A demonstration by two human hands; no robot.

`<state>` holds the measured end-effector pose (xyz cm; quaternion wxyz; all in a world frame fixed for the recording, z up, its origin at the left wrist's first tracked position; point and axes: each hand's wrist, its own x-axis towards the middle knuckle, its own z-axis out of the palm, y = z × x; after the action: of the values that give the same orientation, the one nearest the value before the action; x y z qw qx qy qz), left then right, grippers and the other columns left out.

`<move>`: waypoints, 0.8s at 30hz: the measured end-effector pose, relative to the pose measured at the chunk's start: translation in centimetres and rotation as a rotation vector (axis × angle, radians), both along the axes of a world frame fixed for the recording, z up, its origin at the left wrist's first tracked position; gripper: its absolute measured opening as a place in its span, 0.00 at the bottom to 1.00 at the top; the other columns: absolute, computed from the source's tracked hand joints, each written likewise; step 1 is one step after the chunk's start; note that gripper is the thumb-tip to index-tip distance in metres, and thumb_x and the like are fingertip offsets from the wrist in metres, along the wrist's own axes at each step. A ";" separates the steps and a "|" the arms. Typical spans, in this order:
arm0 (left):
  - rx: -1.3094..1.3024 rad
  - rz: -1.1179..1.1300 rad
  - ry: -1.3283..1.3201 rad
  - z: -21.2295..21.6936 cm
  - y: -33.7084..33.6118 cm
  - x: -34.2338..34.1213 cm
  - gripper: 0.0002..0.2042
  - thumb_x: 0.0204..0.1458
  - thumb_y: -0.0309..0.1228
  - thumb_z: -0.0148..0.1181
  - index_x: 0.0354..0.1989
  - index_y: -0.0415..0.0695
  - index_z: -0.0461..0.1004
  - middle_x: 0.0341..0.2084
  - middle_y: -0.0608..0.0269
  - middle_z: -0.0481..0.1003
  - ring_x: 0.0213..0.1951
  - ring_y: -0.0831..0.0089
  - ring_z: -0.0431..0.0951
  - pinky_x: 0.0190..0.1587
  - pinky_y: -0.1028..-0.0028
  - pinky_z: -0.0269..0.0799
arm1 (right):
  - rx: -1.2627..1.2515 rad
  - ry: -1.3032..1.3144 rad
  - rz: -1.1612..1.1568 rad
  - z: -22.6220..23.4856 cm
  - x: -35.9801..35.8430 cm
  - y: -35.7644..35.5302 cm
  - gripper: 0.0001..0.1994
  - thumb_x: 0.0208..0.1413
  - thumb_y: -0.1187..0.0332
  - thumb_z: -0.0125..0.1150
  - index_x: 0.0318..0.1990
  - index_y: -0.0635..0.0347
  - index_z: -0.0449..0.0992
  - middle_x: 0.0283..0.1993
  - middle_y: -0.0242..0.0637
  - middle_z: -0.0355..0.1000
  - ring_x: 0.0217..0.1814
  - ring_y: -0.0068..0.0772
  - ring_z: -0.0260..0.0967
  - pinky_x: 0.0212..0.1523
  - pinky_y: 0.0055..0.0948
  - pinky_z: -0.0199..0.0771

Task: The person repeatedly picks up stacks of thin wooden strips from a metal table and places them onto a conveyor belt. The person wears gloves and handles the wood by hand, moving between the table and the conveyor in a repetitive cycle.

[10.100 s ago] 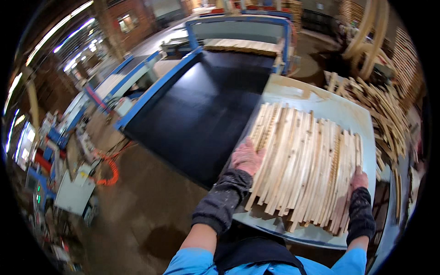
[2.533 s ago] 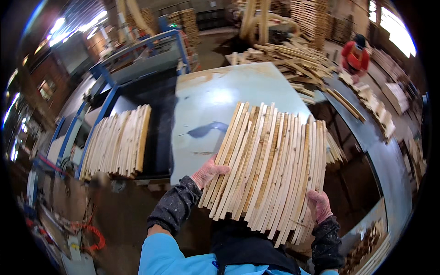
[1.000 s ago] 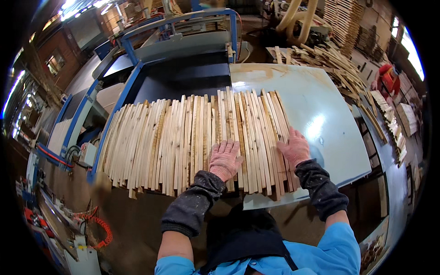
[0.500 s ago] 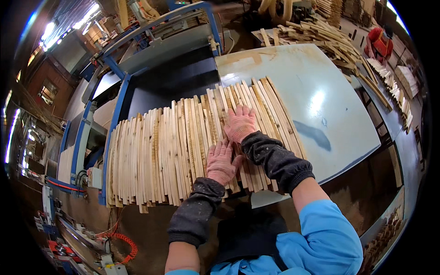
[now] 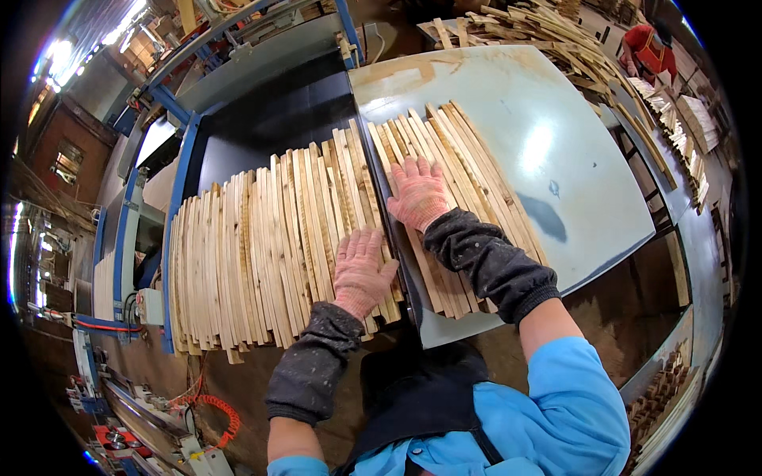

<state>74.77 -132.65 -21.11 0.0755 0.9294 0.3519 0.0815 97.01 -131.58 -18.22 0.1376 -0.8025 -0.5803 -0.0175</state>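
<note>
A row of thin pale wooden slats (image 5: 262,246) lies side by side across the black conveyor belt (image 5: 270,127) and onto the pale grey table (image 5: 556,143). My left hand (image 5: 361,270), in a pink knit glove, presses flat on the slats at the belt's near right edge. My right hand (image 5: 418,193), gloved the same, lies flat with fingers spread on the slats that rest on the table (image 5: 452,190). Both hands hold nothing. Dark sleeve covers wrap my forearms.
A blue machine frame (image 5: 178,198) borders the belt on the left. Heaps of loose slats (image 5: 548,32) lie beyond the table's far edge. A person in red (image 5: 651,47) works at the far right. An orange hose (image 5: 214,412) coils on the floor.
The slat row has slid left, off the table and onto the belt. My right hand has stayed flat on the table-side slats and my left hand on the belt-side ones.
</note>
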 end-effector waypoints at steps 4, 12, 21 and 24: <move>-0.004 0.089 -0.126 1.5 2.1 -4.8 0.38 0.64 0.53 0.59 0.77 0.40 0.64 0.76 0.41 0.63 0.79 0.48 0.58 0.82 0.53 0.47 | 0.000 -0.015 -0.072 -0.6 1.5 -0.6 0.39 0.62 0.49 0.65 0.77 0.58 0.64 0.80 0.50 0.59 0.85 0.54 0.50 0.83 0.63 0.43; 0.085 0.615 -0.290 0.0 10.4 -36.0 0.38 0.59 0.45 0.69 0.75 0.38 0.65 0.74 0.38 0.65 0.77 0.45 0.61 0.78 0.53 0.58 | 0.290 0.025 0.166 1.3 -3.3 0.3 0.33 0.54 0.61 0.68 0.69 0.60 0.73 0.69 0.51 0.73 0.75 0.56 0.67 0.75 0.49 0.67; 0.208 1.176 -0.089 5.3 16.8 -58.2 0.47 0.61 0.54 0.63 0.83 0.43 0.50 0.82 0.47 0.50 0.82 0.49 0.49 0.82 0.56 0.44 | -0.224 0.279 -0.286 3.1 -10.6 0.0 0.37 0.66 0.56 0.65 0.78 0.60 0.60 0.60 0.56 0.79 0.58 0.57 0.80 0.60 0.48 0.80; 0.115 1.242 -0.006 6.8 19.7 -61.3 0.48 0.63 0.55 0.61 0.84 0.45 0.46 0.84 0.49 0.46 0.83 0.52 0.46 0.83 0.56 0.40 | -0.116 0.250 -0.302 0.4 -11.3 0.5 0.39 0.67 0.55 0.65 0.80 0.60 0.57 0.68 0.56 0.74 0.64 0.54 0.77 0.63 0.43 0.79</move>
<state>13.46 -112.97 -14.31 -0.0350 0.5535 0.8216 0.1316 85.67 -131.11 -17.85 0.1579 -0.8829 -0.4318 0.0951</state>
